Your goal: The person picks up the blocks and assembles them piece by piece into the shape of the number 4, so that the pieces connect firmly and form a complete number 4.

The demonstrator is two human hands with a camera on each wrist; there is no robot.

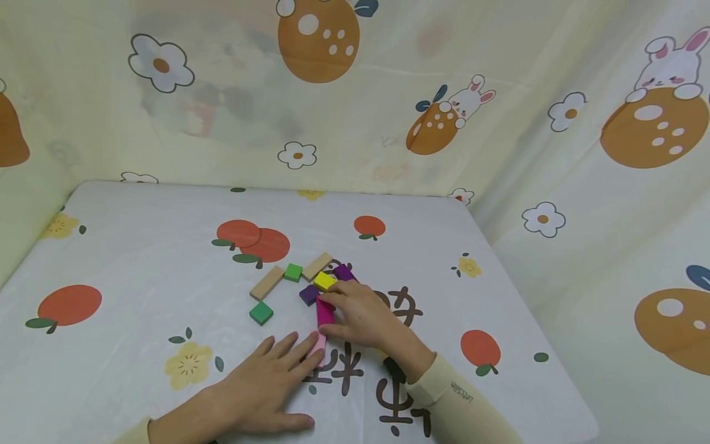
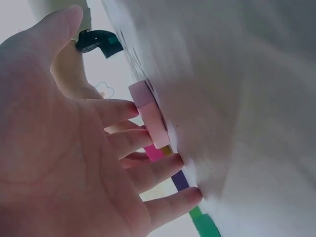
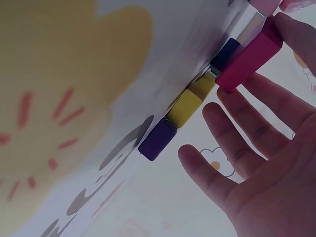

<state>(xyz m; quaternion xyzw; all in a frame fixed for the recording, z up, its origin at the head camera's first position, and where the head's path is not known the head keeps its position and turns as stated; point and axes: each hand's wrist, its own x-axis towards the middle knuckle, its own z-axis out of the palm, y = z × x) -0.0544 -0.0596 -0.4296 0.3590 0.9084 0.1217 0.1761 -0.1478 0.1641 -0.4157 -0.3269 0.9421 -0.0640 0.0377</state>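
Note:
In the head view, my right hand point(image 1: 363, 311) pinches a magenta block point(image 1: 325, 313) lengthwise. Its thumb is at the near end and a finger at the far end, as the right wrist view also shows. A pale pink block point(image 2: 154, 121) lies end to end with the magenta one. My left hand point(image 1: 269, 382) is spread low over the cloth, fingers nearly straight, with fingertips at the pink block's side. Just beyond the magenta block are a purple block point(image 1: 309, 295), a yellow block point(image 1: 324, 282) and a second purple block point(image 3: 157, 141).
Left of these, a green block point(image 1: 261, 312), a wooden block point(image 1: 267, 283), a smaller green block point(image 1: 293, 272) and another wooden block point(image 1: 317, 266) form a bent line. A printed white cloth point(image 1: 138, 246) covers the table; patterned curtains point(image 1: 233, 111) hang around it.

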